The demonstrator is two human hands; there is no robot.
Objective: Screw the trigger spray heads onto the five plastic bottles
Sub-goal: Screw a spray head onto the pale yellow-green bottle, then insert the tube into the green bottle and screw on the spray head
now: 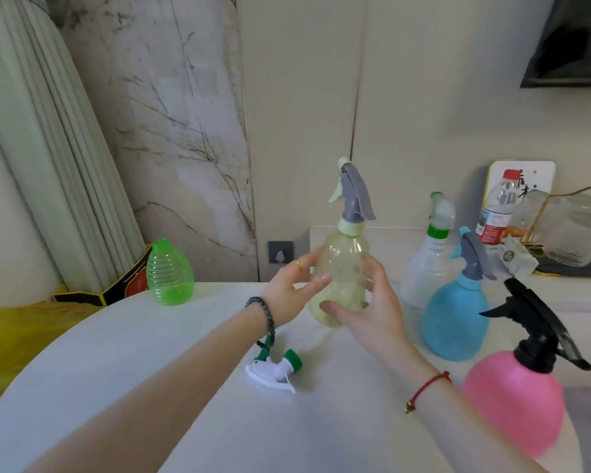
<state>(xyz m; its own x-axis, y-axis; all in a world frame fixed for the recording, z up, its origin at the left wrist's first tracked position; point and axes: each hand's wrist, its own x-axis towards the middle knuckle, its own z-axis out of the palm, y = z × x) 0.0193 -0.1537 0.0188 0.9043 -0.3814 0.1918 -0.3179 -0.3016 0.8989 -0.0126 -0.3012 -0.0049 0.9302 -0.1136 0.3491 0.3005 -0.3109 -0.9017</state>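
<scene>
The left hand and the right hand were both closed round the lower body of the pale yellow bottle. The left thumb lay across its near left side and the right thumb across its base. The bottle was over the far middle of the tabletop; whether its base touched the surface could not be told. It stood upright, long axis vertical with a slight lean. Its grey spray head sat in the pale green collar, the nozzle tip turned up and away toward the far wall and the trigger lever on the left.

This head looked seated, though how tight the collar was could not be judged. Three more bottles already carried heads along the right side: the white bottle farthest, the blue bottle next, and the pink bottle nearest the right edge with a black head.

One pairing seemed left. The loose white spray head lay on its side near the middle of the tabletop, under the left wrist, its green collar turned right. The green bottle stood open-necked at the far left edge, well apart from it. The next move likely called for setting the yellow bottle down beside the finished ones. The loose head would then need lifting, its collar turned downward, and lining up squarely over the green neck before twisting.
</scene>
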